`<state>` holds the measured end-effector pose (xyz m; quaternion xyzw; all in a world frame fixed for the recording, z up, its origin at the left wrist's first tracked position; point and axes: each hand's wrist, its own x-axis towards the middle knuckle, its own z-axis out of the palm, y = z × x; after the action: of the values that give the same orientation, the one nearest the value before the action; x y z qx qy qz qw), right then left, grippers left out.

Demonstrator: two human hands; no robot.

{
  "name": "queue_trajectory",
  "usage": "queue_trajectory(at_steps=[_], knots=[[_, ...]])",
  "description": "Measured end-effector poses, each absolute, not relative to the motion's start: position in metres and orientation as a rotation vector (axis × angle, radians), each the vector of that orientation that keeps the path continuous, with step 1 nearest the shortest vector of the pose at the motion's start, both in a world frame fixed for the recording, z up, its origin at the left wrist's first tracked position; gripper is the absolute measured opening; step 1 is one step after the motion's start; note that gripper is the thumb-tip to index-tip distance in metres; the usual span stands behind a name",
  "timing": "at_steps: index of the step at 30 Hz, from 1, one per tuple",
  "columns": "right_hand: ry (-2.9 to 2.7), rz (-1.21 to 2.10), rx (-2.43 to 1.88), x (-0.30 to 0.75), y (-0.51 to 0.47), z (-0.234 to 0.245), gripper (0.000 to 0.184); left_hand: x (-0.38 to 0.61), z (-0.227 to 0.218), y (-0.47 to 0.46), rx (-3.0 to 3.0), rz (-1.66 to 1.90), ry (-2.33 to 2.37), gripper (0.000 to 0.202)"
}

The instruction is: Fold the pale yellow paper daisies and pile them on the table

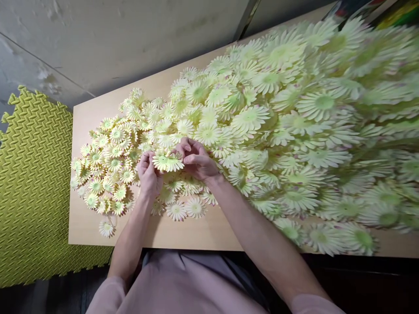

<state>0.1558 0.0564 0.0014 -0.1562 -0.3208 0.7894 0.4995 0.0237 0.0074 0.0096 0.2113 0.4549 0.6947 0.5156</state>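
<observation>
Pale yellow-green artificial daisy heads lie heaped over the table. Between my hands, above the heap, is one artificial flower head with its petals spread and its face tilted toward me. My left hand pinches at its left edge, fingers bent inward. At its right edge is my right hand, with curled fingers and the thumb close against the petals. My fingers partly hide the underside of the flower. Smaller flower heads are massed left of my left hand; larger ones spread out to the right.
The pale wooden table stands along a grey, scuffed wall. Yellow-green foam mats are at its left end. One small flower lies near the front left. Dark and colourful items at the top right corner are blurred.
</observation>
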Motion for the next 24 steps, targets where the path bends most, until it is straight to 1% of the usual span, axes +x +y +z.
queue_trajectory(at_steps=[8,10,12,15,19,22,24], knots=[[-0.78,1.907,-0.279,0.168,0.054,0.005,0.027,0.006,0.009,0.008,0.549,1.779,1.133,0.026],[-0.801,1.872,-0.29,0.172,0.054,0.006,0.023,0.002,0.007,0.008,0.632,1.843,1.172,0.025],[-0.878,1.856,-0.358,0.174,0.054,0.005,0.017,0.003,0.004,0.007,0.764,1.799,1.237,0.023],[-1.011,1.809,-0.506,0.17,0.055,0.0,0.009,0.008,-0.001,0.006,1.061,1.784,1.482,0.025],[-1.089,1.719,-0.629,0.164,0.052,-0.005,0.013,0.01,-0.001,0.004,1.268,1.766,1.657,0.023],[-1.145,1.754,-0.616,0.162,0.049,-0.002,0.015,0.008,-0.001,0.004,1.267,1.743,1.622,0.021],[-1.18,1.757,-0.619,0.16,0.047,-0.001,0.019,0.008,-0.003,0.003,1.305,1.734,1.572,0.019]])
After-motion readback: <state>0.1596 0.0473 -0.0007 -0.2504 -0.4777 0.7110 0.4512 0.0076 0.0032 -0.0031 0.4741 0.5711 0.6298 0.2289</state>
